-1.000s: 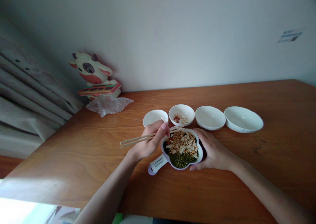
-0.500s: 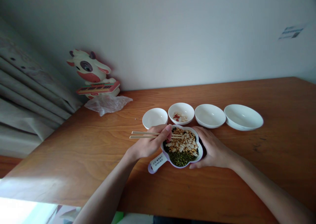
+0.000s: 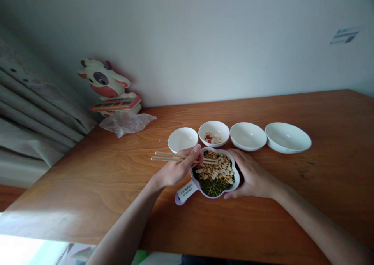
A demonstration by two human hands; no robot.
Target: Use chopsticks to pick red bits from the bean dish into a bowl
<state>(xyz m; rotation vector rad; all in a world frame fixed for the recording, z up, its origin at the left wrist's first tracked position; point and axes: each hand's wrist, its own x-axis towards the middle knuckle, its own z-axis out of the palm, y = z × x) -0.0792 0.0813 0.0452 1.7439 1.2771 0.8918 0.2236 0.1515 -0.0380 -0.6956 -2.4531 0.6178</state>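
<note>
My left hand (image 3: pixel 178 167) is closed around a pair of light wooden chopsticks (image 3: pixel 167 158). Their tips reach over the peanuts (image 3: pixel 222 169) in a lilac-rimmed, scalloped bowl with a handle (image 3: pixel 187 192), which bears a printed label. Green mung beans (image 3: pixel 214 187) fill the near side of this bowl, and yellow beans (image 3: pixel 210 154) lie toward the far side. My right hand (image 3: pixel 251 173) curves round the bowl's right side, gripping its rim and wall. Whether the chopstick tips pinch a peanut is too small to tell.
Behind the handled bowl stands a row of white bowls: a left one (image 3: pixel 183 138), one with a few peanut pieces (image 3: pixel 214 133), a third (image 3: pixel 248 136) and a wider one (image 3: pixel 288 137). A cow toy with keyboard (image 3: pixel 109 86) and a plastic bag (image 3: pixel 127 123) sit at the back left.
The chopsticks' rear ends have risen slightly and shifted left as my left hand turned a little. My right hand stays on the handled bowl.
</note>
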